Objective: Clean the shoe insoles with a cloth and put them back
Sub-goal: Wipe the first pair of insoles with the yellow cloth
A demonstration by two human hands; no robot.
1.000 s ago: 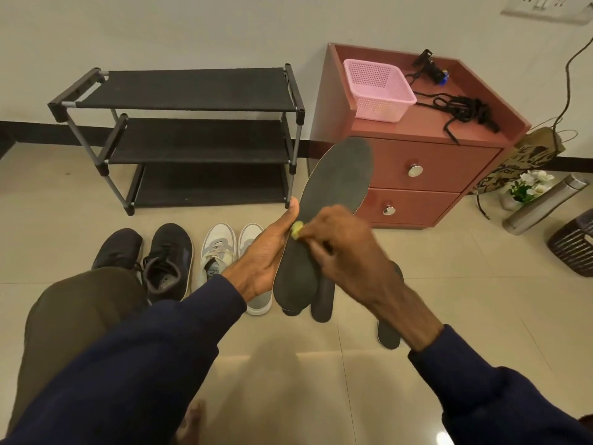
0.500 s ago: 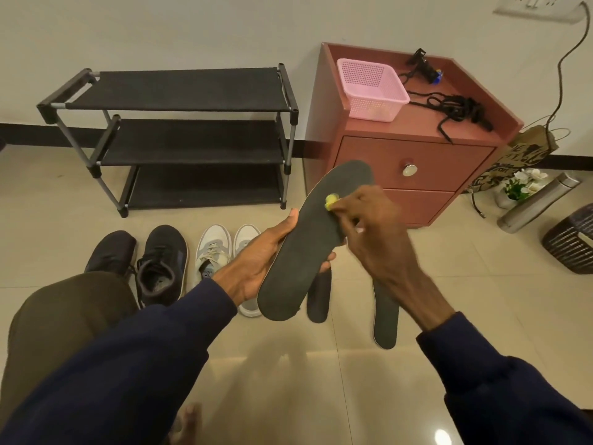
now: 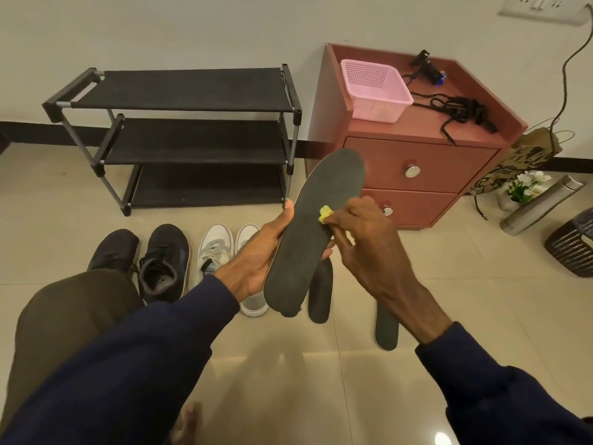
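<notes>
Now | left hand (image 3: 256,252) grips insole (image 3: 313,232) edge | right hand (image 3: 362,242) pinches yellow cloth (image 3: 325,213) against its middle

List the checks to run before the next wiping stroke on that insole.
1. Left hand grips the insole by its edges: ok.
2. Right hand pinches the yellow cloth: ok.
3. Cloth lies against the insole's dark face: ok.
4. Upper part of the insole uncovered for wiping: ok.
5. Insole already clean: cannot tell.
6. Floor insoles lie near, black shoe opening up: ok.
</notes>
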